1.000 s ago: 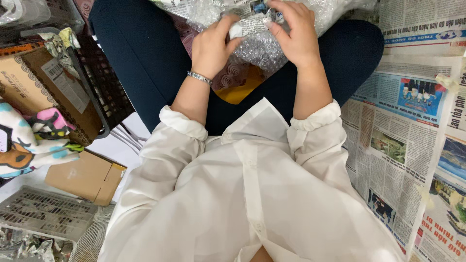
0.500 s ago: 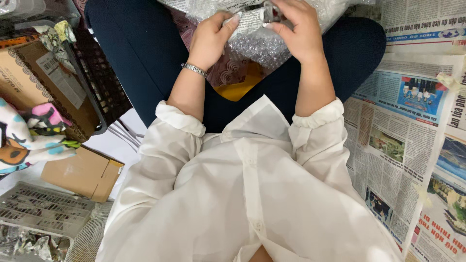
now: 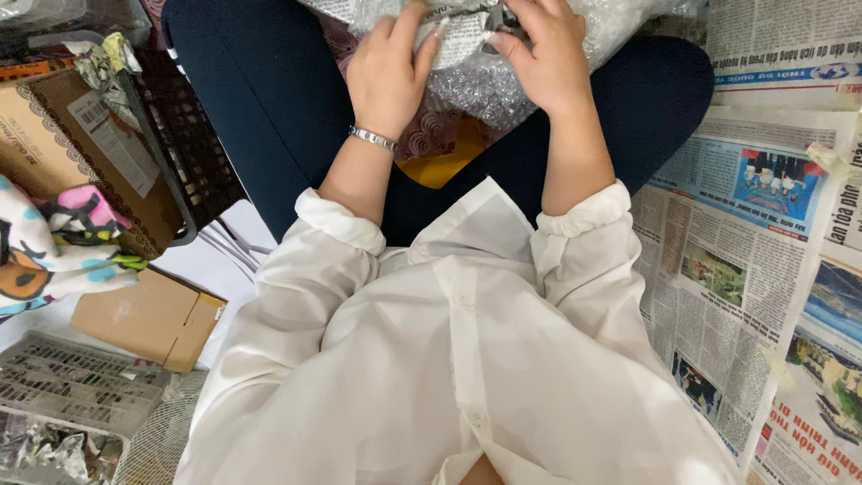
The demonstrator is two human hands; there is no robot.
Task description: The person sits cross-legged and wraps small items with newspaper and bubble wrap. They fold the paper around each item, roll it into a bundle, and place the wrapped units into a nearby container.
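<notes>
Fingers of both hands are curled shut on the bubble-wrap bundle, now higher on the lap, near the top of view. Left hand and right hand press its paper label; wrapping seems ongoing. Newspaper covers the floor's right edge.

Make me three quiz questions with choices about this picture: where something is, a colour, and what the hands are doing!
1. Where do the newspapers lie?
A. on the person's right
B. on the lap
C. in the crate

2. What colour is the shirt?
A. red
B. white
C. green

3. What are the hands doing?
A. resting flat on the floor
B. holding a bubble-wrap bundle
C. hanging by the sides

Answers: 1 A, sheets cover the floor there. 2 B, its sleeves and front are white. 3 B, the left hand and right hand grip it together.
</notes>
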